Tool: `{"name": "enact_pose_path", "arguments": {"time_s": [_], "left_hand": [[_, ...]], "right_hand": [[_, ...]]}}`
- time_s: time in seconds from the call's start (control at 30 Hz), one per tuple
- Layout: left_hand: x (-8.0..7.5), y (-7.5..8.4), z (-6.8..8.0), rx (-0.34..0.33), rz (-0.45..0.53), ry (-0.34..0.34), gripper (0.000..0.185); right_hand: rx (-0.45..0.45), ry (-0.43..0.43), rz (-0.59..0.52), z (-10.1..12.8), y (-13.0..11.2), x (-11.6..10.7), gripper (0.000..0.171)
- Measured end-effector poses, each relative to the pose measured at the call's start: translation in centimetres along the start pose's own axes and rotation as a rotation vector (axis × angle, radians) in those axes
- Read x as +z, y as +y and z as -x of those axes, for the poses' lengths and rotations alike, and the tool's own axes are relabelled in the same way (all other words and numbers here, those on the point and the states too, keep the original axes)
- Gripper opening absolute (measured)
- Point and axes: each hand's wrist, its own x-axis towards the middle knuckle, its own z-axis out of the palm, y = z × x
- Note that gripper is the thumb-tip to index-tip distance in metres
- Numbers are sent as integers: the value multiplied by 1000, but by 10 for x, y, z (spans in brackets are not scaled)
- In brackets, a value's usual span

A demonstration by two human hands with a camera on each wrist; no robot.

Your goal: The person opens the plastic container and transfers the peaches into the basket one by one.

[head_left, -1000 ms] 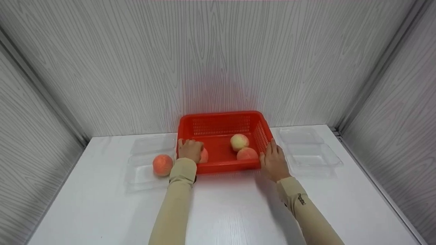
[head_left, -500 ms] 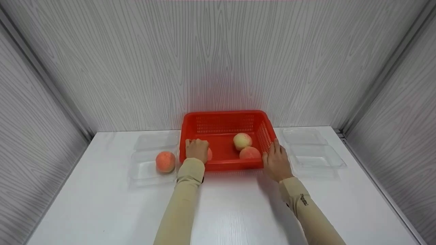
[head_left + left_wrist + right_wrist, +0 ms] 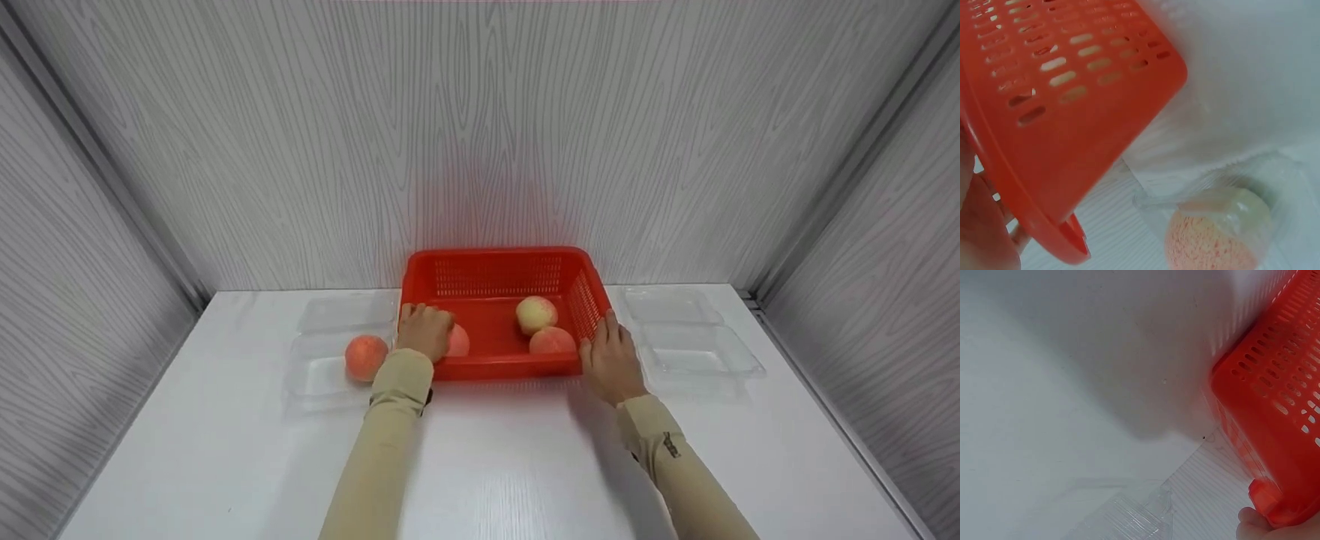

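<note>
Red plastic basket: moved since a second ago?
Cannot tell. The red plastic basket sits slightly differently in frame, but so does the back wall corner; likely camera motion.

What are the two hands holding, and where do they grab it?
Both hold the red basket. The left hand grips its left rim, beside a peach. The right hand holds its right front corner.

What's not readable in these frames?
- Left hand fingers: head view, curled over the basket rim; grip on the peach unclear.
- Right hand palm: head view, faces away.
- Boxed peach: left wrist view, blurred, cut by the bottom edge.
</note>
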Motion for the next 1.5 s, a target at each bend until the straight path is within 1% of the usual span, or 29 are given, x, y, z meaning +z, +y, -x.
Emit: {"name": "enact_pose_path", "arguments": {"time_s": [0.1, 0.23, 0.4, 0.57, 0.63, 0.73, 0.83, 0.93, 1.1, 1.17, 1.33, 1.5], "left_hand": [[-6, -3, -1, -20, 20, -33, 15], [-15, -6, -3, -63, 37, -74, 23], [-23, -13, -3, -96, 53, -89, 29], [-22, -24, 0, -99, 53, -65, 28], [-22, -27, 1, -100, 57, -55, 27], [-22, -30, 3, -107, 67, -39, 27], [-24, -33, 6, -118, 51, -21, 26], [-24, -36, 7, -136, 31, -17, 26], [-24, -38, 7, -129, 26, -8, 24], [-23, -39, 8, -128, 23, -9, 24], [-23, -45, 13, -151, 19, -25, 23], [-24, -50, 16, -123, -6, 2, 17]], "right_hand": [[9, -12, -6, 1, -1, 0, 50], [20, -25, -17, 2, -3, -3, 50], [-8, 11, -14, 1, -4, -5, 48], [-60, 64, 29, 1, -1, -2, 45], [-63, 75, 30, 1, 0, -1, 45], [-52, 67, 20, 1, -1, -1, 45], [-45, 48, 10, 2, -2, -1, 46], [-36, 42, 8, 2, -3, -1, 46], [-15, 43, 5, 1, -3, -2, 47], [-12, 27, -2, 0, -4, -2, 47], [-12, -16, -4, 1, -4, -1, 48], [-32, 13, 25, 1, -2, -4, 46]]}}
